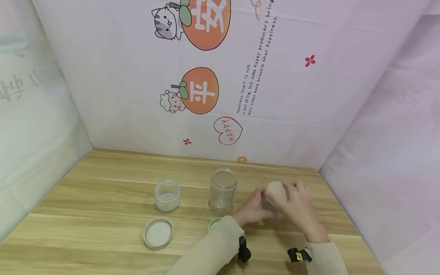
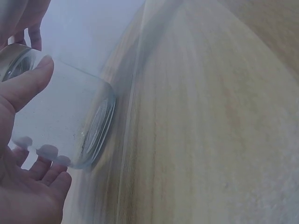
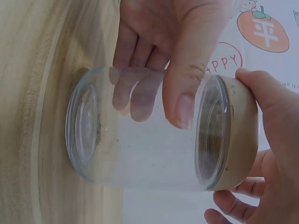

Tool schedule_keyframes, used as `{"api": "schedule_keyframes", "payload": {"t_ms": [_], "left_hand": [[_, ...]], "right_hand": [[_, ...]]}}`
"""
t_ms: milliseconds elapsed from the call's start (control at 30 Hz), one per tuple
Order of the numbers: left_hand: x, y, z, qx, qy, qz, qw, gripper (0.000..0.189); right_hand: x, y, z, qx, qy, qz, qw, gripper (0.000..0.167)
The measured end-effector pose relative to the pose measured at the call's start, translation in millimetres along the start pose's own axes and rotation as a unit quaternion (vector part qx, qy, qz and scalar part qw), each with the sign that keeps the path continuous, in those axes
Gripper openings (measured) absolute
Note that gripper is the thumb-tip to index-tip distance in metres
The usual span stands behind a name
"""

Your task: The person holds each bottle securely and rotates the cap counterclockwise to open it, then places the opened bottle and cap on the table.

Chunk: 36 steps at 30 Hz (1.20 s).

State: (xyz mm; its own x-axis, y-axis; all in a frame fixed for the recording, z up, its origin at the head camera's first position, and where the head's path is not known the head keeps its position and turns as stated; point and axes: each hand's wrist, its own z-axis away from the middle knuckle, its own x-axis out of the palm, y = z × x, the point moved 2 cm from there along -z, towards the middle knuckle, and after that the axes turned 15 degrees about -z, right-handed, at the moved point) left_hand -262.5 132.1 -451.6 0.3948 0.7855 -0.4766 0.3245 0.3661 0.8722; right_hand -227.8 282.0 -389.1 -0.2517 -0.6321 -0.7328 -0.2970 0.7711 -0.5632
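A clear glass jar (image 3: 145, 154) with a beige lid (image 3: 243, 135) on its mouth stands at the right of the table. My left hand (image 1: 254, 208) grips the jar's body, its thumb on the near side and its fingers round the far side in the right wrist view. My right hand (image 1: 297, 205) holds the lid by its rim, fingers and thumb on opposite sides. Through the jar wall the inside looks bare. In the left wrist view the jar (image 2: 70, 112) has its base close to the wooden surface.
Left of my hands stands a taller lidless clear jar (image 1: 223, 192), and further left a short lidless glass jar (image 1: 167, 197). A loose beige-rimmed lid (image 1: 158, 233) lies in front of the short one. My left sleeve partly hides a green-rimmed lid (image 1: 212, 224). Printed cloth walls enclose the table.
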Motion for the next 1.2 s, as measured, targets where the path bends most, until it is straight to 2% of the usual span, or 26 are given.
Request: {"api": "schedule_keyframes", "payload": {"t_ms": [200, 433, 667, 900, 1200], "left_hand": [[-1.6, 1.6, 1.7, 0.013, -0.007, -0.003, 0.9999, 0.083], [-4.1, 2.1, 2.9, -0.001, -0.007, -0.011, 0.9999, 0.085], [-3.6, 1.1, 1.6, -0.006, -0.003, -0.010, 0.9999, 0.084], [-3.5, -1.2, 0.6, -0.011, -0.006, -0.003, 0.9999, 0.085], [-0.6, -4.1, -0.7, -0.020, -0.013, -0.010, 0.9997, 0.088]], "right_hand": [[-0.2, 3.6, -0.1, 0.002, -0.014, -0.020, 0.9997, 0.084], [-4.1, 5.7, -3.2, -0.001, -0.036, -0.043, 0.9984, 0.082], [-5.0, 10.3, -3.0, -0.025, -0.044, -0.065, 0.9966, 0.073], [-6.6, 14.7, -5.7, -0.060, -0.063, -0.109, 0.9903, 0.064], [-9.5, 20.0, -6.1, -0.050, -0.120, -0.148, 0.9804, 0.061]]}}
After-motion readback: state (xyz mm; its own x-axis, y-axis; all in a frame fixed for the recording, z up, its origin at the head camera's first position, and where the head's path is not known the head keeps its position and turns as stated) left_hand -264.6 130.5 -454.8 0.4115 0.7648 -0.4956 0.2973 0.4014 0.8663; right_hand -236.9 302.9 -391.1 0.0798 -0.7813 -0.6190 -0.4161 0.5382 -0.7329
